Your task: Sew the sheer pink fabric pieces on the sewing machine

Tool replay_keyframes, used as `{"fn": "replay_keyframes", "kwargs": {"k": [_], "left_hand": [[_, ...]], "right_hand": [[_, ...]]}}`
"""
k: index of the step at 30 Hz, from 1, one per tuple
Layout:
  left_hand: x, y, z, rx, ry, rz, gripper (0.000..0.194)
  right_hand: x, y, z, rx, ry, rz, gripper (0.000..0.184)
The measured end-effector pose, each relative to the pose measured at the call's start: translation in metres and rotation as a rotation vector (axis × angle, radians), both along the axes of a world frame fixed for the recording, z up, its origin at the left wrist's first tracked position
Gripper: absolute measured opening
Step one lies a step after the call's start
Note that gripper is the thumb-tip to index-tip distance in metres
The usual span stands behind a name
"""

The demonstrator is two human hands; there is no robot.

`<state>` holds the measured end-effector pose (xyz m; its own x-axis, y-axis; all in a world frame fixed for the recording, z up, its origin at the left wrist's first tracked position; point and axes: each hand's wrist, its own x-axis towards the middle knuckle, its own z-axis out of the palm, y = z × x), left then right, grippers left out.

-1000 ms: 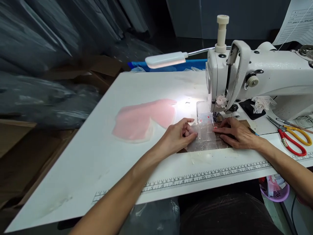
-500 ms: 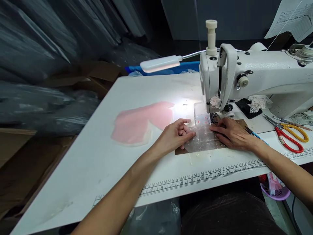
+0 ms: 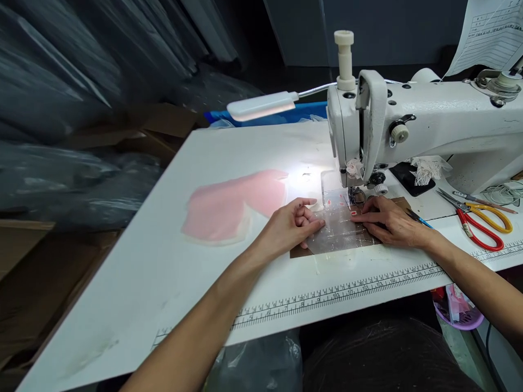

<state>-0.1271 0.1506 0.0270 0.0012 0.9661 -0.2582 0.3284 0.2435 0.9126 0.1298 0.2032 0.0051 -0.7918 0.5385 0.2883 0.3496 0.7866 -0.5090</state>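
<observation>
A clear plastic sheet [image 3: 341,231] lies in front of the needle of a white sewing machine [image 3: 408,125], over a brown patch of the table. My left hand [image 3: 292,226] rests on the sheet's left edge with its fingers curled and pressed down. My right hand [image 3: 388,220] lies flat on the sheet's right side, its fingers stretched toward the presser foot [image 3: 354,197]. Small red marks show on the sheet near the needle.
A pink fabric piece [image 3: 232,204] lies to the left on the white table [image 3: 163,261]. Red and yellow scissors [image 3: 480,220] sit at the right. A lamp [image 3: 261,104] shines on the needle area. A ruler strip [image 3: 347,291] runs along the front edge. Dark plastic-wrapped bundles fill the left.
The view has shifted slightly, so the machine sits further left in the frame. Both hands stay on the clear sheet in almost the same pose.
</observation>
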Motion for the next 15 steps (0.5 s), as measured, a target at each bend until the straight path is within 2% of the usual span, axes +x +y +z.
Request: {"fn": "replay_keyframes", "kwargs": {"k": [5,12,14,15], "left_hand": [[0.0017,0.0000,0.0034,-0.019,-0.024,0.015,0.053],[-0.0028,0.0013,0.0013,-0.043,-0.007,-0.012,0.057],[-0.0045,0.0010,0.0005,0.013,0.057,-0.009,0.058],[-0.0047,0.0008,0.0007,0.090,0.126,0.017,0.056]], "right_hand": [[0.0028,-0.0012,0.0065,-0.014,-0.022,0.056,0.034],[0.0033,-0.0034,0.0069,0.073,-0.135,0.078,0.033],[0.0030,-0.0045,0.0068,0.079,-0.149,0.073,0.033],[0.0030,-0.0051,0.0069,0.077,-0.156,0.069,0.033]]}}
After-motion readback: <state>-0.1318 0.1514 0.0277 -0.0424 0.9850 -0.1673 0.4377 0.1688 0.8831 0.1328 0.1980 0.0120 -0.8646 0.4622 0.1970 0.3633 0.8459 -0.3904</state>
